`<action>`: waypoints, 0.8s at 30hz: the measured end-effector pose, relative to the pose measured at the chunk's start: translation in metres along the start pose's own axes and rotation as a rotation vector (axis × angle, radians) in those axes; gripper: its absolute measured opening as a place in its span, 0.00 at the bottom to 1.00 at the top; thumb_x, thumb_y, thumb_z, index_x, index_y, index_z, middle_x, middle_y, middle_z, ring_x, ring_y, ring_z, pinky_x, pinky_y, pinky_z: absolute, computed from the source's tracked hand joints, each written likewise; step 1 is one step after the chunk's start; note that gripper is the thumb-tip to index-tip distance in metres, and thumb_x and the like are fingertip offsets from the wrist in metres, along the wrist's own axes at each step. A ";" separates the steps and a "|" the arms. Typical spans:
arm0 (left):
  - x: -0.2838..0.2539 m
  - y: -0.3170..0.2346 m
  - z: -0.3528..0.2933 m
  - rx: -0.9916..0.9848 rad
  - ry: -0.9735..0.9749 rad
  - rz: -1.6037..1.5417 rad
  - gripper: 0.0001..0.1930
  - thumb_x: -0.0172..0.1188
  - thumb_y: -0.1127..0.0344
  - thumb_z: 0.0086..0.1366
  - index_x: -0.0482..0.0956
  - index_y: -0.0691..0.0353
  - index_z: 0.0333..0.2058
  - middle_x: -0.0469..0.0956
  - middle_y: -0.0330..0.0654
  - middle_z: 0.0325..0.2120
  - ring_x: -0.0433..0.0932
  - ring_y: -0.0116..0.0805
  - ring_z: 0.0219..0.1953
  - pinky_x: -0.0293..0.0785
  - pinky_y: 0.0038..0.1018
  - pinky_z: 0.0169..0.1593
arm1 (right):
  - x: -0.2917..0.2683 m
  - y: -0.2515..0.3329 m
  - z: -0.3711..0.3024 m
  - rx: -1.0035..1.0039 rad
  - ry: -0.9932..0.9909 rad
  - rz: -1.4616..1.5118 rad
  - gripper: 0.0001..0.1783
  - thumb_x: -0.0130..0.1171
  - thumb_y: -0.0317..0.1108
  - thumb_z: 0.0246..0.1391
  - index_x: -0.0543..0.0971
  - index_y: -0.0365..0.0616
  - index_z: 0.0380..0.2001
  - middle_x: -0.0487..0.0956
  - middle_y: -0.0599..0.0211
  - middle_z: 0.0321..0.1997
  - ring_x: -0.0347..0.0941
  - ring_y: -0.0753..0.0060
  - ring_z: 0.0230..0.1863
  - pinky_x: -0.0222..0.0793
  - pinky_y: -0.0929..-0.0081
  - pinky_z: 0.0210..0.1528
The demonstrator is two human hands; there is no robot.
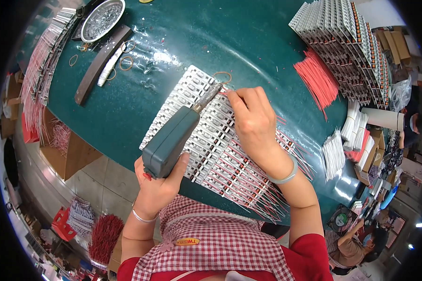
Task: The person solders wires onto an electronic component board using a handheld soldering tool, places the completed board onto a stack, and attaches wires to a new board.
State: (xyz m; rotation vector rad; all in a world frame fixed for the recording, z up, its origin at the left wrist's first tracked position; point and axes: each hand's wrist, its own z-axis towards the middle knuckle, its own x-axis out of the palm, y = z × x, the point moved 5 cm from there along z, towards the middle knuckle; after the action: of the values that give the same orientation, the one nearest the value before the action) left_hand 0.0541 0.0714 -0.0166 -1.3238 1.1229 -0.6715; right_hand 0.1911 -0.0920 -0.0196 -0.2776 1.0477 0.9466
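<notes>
My left hand (158,187) is wrapped round a dark green soldering gun (171,140), whose metal tip points away and to the right. Under it lies a slanted panel of small white circuit boards (176,100) in rows. Thin red and white wires (248,180) stick out from the rows nearer me. Over the panel's far right part, my right hand (254,119) is closed in a pinch on a thin red wire (223,92), mostly hidden by the fingers. The gun's tip is close to those fingertips; whether it touches the wire, I cannot tell.
On the green table (248,28) stand tall stacks of board panels (342,42), with red wires (316,77) and white wire bundles (334,154) beside them. At left are a metal bowl of scraps (103,21), a dark curved bar (101,65), rubber bands (126,63) and wired panels (44,70).
</notes>
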 end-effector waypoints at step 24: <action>-0.008 0.010 -0.011 0.069 -0.020 0.007 0.09 0.68 0.77 0.56 0.81 0.68 0.37 0.81 0.40 0.26 0.78 0.27 0.24 0.73 0.24 0.31 | -0.001 0.006 -0.006 0.031 -0.022 0.015 0.12 0.63 0.22 0.44 0.80 0.36 0.36 0.72 0.64 0.31 0.70 0.65 0.33 0.69 0.70 0.29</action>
State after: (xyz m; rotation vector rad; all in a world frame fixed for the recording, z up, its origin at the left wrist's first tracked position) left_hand 0.0390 0.0757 -0.0227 -1.2648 1.0789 -0.6850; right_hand 0.1824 -0.0924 -0.0208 -0.2333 1.0452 0.9442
